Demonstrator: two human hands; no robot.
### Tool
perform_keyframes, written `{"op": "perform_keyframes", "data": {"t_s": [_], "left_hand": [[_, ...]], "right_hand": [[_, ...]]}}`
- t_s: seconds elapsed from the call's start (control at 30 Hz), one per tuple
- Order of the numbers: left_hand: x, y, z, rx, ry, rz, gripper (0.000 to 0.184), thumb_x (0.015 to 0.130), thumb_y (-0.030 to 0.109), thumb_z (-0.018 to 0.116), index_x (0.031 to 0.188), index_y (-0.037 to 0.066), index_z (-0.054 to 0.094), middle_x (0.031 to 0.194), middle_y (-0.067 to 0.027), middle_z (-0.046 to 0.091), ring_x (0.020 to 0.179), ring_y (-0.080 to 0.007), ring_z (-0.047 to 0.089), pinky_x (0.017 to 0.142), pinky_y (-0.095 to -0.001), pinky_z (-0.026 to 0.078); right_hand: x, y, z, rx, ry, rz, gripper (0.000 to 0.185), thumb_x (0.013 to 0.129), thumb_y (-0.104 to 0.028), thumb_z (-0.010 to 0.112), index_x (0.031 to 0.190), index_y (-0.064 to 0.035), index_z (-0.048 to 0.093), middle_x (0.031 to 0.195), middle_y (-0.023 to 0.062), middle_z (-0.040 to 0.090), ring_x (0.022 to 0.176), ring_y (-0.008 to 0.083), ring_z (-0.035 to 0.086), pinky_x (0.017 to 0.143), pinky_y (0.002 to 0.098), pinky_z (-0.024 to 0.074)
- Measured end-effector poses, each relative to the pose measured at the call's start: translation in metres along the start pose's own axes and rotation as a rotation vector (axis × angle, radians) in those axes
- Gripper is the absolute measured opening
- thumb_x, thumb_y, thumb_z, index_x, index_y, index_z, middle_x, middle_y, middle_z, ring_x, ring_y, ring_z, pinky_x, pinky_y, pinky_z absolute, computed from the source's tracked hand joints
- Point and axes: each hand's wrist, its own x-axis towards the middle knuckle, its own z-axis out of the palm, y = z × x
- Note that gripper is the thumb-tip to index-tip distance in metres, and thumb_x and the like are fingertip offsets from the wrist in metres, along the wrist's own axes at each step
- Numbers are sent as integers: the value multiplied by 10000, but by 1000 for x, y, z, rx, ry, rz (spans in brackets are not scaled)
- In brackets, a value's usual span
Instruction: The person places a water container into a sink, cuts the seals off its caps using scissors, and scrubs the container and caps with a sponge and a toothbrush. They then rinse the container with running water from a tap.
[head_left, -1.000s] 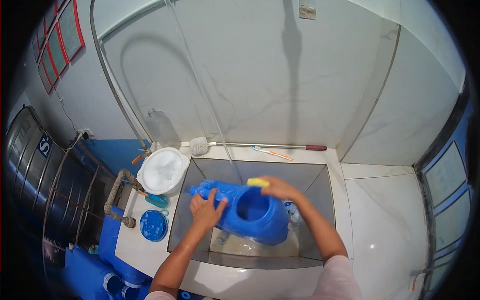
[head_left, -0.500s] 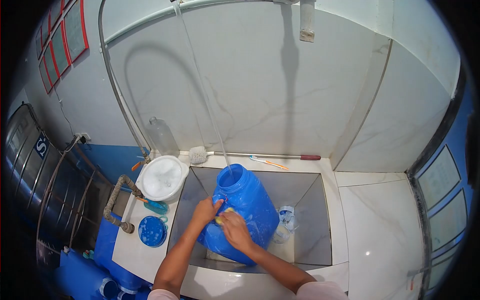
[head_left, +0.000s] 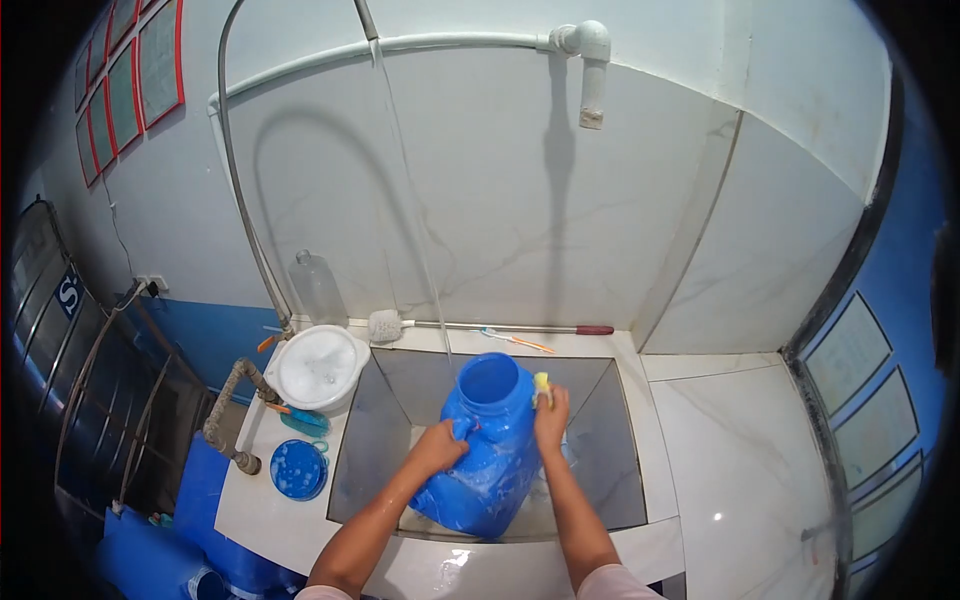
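Observation:
A large blue plastic jug [head_left: 490, 470] with a wide open mouth stands tilted in the grey sink [head_left: 610, 470], soap suds on its side. My left hand [head_left: 440, 445] is closed around the handle near its shoulder. At the right of the neck, my right hand [head_left: 550, 415] grips a yellow sponge [head_left: 543, 384]; whether the sponge touches the jug I cannot tell. A thin water stream [head_left: 425, 250] falls from the hose above and passes just left of the jug's mouth. Part of a clear item behind my right wrist is hidden.
Left on the ledge are a white basin [head_left: 320, 368] of suds, a blue lid [head_left: 299, 470] and a blue brush [head_left: 304, 422]. A long-handled brush [head_left: 385, 326], a toothbrush [head_left: 518, 341] and a clear bottle [head_left: 317, 288] line the back. Blue containers [head_left: 150, 555] stand lower left.
My right hand has carried the sponge from the jug's front to the right of its neck. The jug has turned and shifted right, so the water no longer enters its mouth. The camera view has shifted.

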Motion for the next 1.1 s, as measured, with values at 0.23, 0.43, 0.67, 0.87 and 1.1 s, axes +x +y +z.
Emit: {"op": "perform_keyframes", "data": {"t_s": [0.23,0.43,0.67,0.87,1.1], "left_hand": [[-51,44,-2,463,-33,257,310,723,222,619,958,23,581,812,-226,630,780,-378,615,678,-479,483],[-102,87,-1,684,-130,527,300,761,271,624,974,76,545,739,-154,639,685,-347,628,585,-474,489],[-161,102,15,653,-200,781,206,771,148,561,942,38,532,692,-152,622,608,-316,628,482,-404,487],[-228,84,6,675,-19,1050,128,773,108,520,899,89,521,602,-39,540,479,-206,589,429,-305,461],[-233,64,-17,700,10,1058,104,797,137,506,899,116,509,595,-25,524,495,-189,595,445,-287,469]], "right_hand": [[12,-125,-106,-219,-475,-272,157,776,-82,556,895,9,605,907,173,581,843,341,572,738,393,461],[-14,-109,-132,-870,-1320,-364,267,742,-126,598,1002,-85,644,1015,169,594,908,356,579,766,410,481],[-76,-109,-146,-1100,-1614,-55,286,746,-153,600,1022,-111,662,1151,146,568,1030,305,563,830,379,472],[-106,-80,-130,-758,-1271,56,289,752,-162,594,1029,-114,660,1164,144,563,1034,300,562,843,378,467],[-117,-54,-83,-251,-1023,331,293,759,-173,588,1038,-117,657,1178,142,557,1039,293,562,857,378,460]]}}
